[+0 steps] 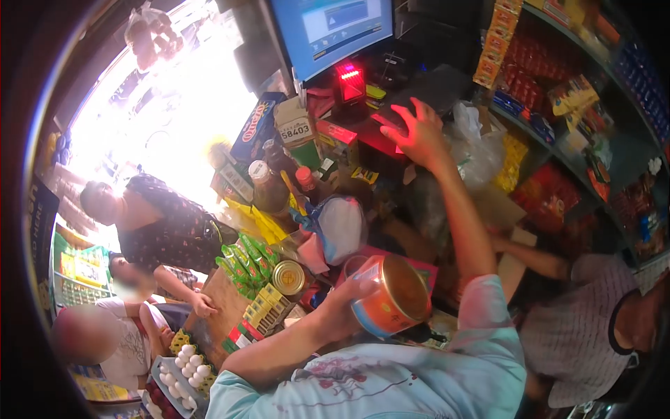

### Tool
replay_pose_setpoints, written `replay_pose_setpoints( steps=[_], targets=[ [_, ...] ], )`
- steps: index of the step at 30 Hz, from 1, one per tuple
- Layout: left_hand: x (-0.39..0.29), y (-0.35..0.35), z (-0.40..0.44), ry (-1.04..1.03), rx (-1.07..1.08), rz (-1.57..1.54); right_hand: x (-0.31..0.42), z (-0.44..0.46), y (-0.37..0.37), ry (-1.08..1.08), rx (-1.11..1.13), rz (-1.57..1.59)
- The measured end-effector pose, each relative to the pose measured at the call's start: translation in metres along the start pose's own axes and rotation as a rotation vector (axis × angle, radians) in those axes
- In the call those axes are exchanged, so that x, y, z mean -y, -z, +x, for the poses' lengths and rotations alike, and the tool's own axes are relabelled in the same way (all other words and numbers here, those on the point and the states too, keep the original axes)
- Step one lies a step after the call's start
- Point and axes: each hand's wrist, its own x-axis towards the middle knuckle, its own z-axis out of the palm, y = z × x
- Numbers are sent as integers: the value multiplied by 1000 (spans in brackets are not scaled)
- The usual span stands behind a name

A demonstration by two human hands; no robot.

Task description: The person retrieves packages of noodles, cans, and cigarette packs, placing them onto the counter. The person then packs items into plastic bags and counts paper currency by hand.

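My left hand (345, 305) is wrapped around an orange and blue tin can (393, 293), held tilted in front of my chest. My right hand (417, 137) is raised with fingers spread and nothing in them, tinted red by light. It is nearest the barcode scanner (349, 87), which glows red below the monitor (335, 31). Beyond the held can, a gold-topped tin (288, 277) stands beside green packets (248, 265). A white plastic-wrapped bundle (340, 227) lies between these and the scanner.
Bottles (267, 185), a blue box (257, 129) and a cardboard box (292, 122) crowd the counter. Two people (164, 216) are across it. Another person (579, 321) is at my right. Egg trays (183, 377) are at lower left; packed shelves (593, 119) stand right.
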Motion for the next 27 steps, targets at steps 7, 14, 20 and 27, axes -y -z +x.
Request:
replay_pose_setpoints(
  steps=[7, 14, 20, 27],
  targets=[
    [5, 21, -7, -38, -72, 9, 6, 32, -22, -119, 213, -68],
    [13, 28, -17, -21, -122, -16, -20, 35, -29, -286, 204, -138],
    [22, 29, -10, 12, -34, -195, -13, 45, -23, -263, 243, -170],
    [-8, 0, 5, -192, -71, 35, -24, 63, -21, -244, 266, -154]
  ],
)
